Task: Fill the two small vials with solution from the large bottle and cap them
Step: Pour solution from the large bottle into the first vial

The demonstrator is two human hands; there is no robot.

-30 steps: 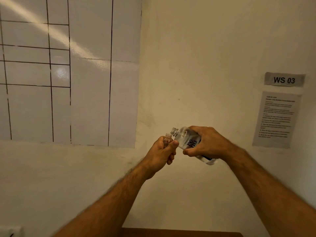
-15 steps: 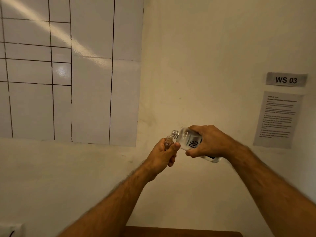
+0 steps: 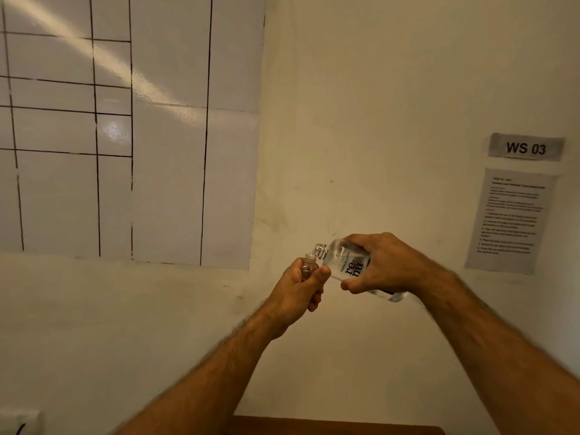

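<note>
Two hands are showing: one left hand [image 3: 298,285] and one right hand [image 3: 381,262]. One small vial [image 3: 309,265] is showing, sitting in the left hand's grip, so only one of the task's two vials is appearing here. One large bottle [image 3: 343,262] is showing, lying tilted in the right hand's grip. Three sheets are hanging on the wall: one gridded chart [image 3: 131,127], one sign [image 3: 525,148] reading "WS 03" and one printed instruction sheet [image 3: 510,219]. One strip of brown tabletop [image 3: 329,428] is peeking in at the bottom edge.
</note>
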